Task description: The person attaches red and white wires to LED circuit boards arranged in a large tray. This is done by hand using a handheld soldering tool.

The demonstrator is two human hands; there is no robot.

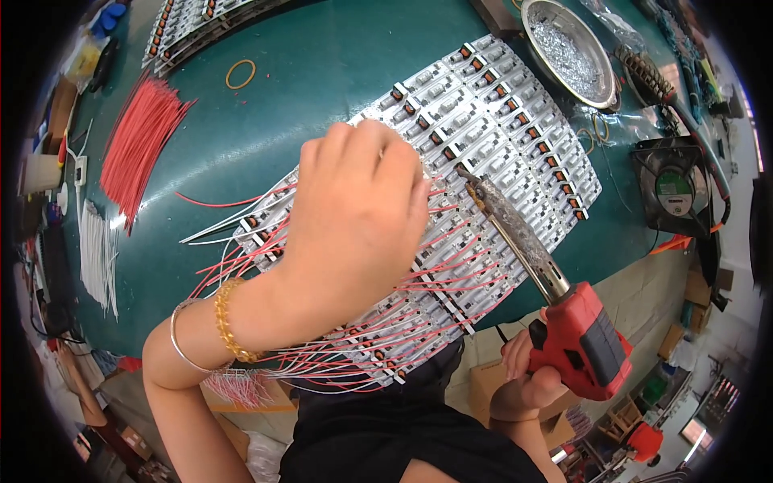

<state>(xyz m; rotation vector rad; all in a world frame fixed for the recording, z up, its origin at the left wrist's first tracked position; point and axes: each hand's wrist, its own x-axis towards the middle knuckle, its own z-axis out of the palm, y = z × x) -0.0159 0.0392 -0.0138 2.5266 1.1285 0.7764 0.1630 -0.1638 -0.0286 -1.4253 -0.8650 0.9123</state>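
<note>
Right fingers [515, 356] grip a red-and-black soldering gun [580, 334]; left fingers [362, 149] curl, grasp unclear; apparently soldering, next needing steady tip [470, 179] alignment.

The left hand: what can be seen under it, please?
Circuit boards extend beyond the left hand on several sides, and red wires run toward its edge. The area directly beneath it, and anything within its grip, is covered.

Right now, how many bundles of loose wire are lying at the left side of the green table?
2: a red bundle at the upper left and a white bundle just below it in the picture. Others may be hidden.
</note>
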